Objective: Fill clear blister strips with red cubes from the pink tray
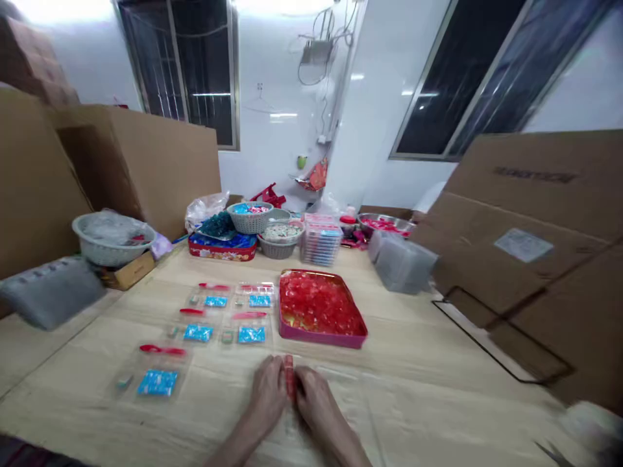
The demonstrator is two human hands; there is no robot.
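Pinching a small red strip between left hand and right hand

Both hands rested close together on a pale wooden table. Their fingers were drawn narrow and held the red strip upright between them, so the strip stood just between the fingertips. A sheet of clear plastic lay beside and ahead of the right hand's fingers.

To the left of the fingers, five clear plastic bags lay in rows, each with a blue packet and a red stick on it. Just ahead of the fingers sat a pink tray heaped with red pieces. Farther ahead stood a red tin, grey baskets, a stack of clear boxes and a metal bowl. Well to the right of the fingers were a grey plastic tub and flattened cardboard boxes, while a white basket stood far to their left
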